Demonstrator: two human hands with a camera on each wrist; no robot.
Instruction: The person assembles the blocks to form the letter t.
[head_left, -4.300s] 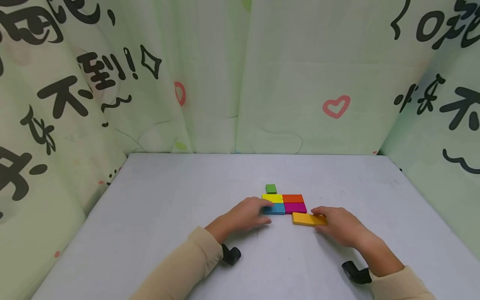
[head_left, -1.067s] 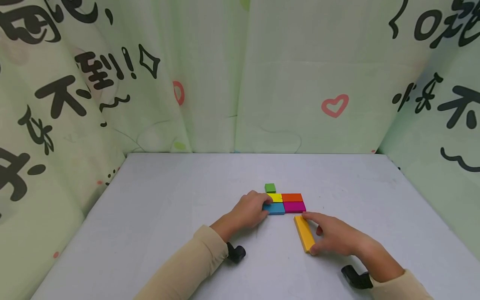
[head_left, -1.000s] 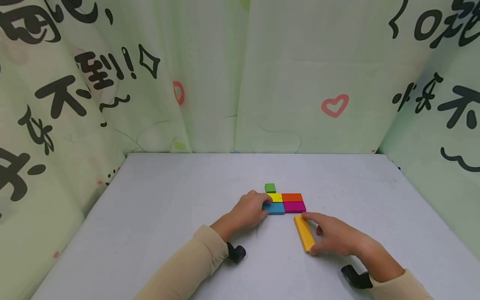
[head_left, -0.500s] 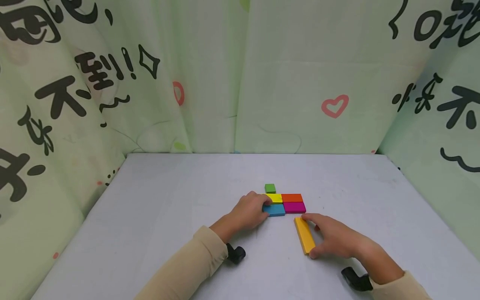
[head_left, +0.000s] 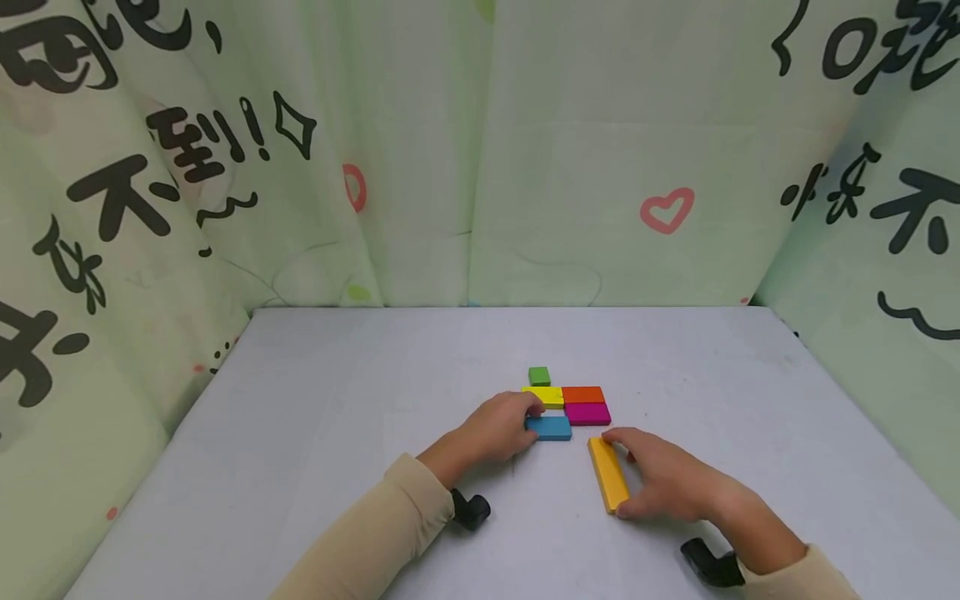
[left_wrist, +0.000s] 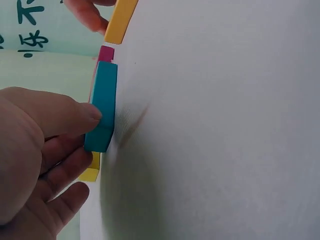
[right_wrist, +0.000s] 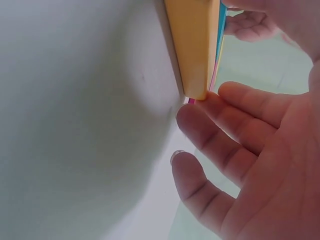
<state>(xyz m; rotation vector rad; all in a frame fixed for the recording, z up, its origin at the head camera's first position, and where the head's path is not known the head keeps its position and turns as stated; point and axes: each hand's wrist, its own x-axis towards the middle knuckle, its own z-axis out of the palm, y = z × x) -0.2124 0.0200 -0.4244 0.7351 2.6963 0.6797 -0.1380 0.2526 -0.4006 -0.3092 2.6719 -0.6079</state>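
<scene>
The left hand (head_left: 491,429) pinches the left end of a blue block (head_left: 552,429) between thumb and fingers; the left wrist view shows its thumb on the near face of that block (left_wrist: 104,100). A narrow gap parts the blue block from the yellow block (head_left: 551,397) and the magenta block (head_left: 587,414) behind it. To the right, the right hand (head_left: 675,475) holds an orange-yellow bar (head_left: 608,475) by its two ends, the bar pointing toward the wearer. In the right wrist view, fingertips touch the bar's far end (right_wrist: 192,50).
A red-orange block (head_left: 582,394) adjoins the yellow and magenta blocks. Behind the yellow one sits a small green block (head_left: 539,376). All lie on a white table (head_left: 337,375), with a printed pale green curtain (head_left: 570,150) around its back and sides.
The blue block has moved toward the wearer, away from the yellow and magenta blocks it touched. Earlier, the orange-yellow bar turned from crosswise to lengthwise in the right hand.
</scene>
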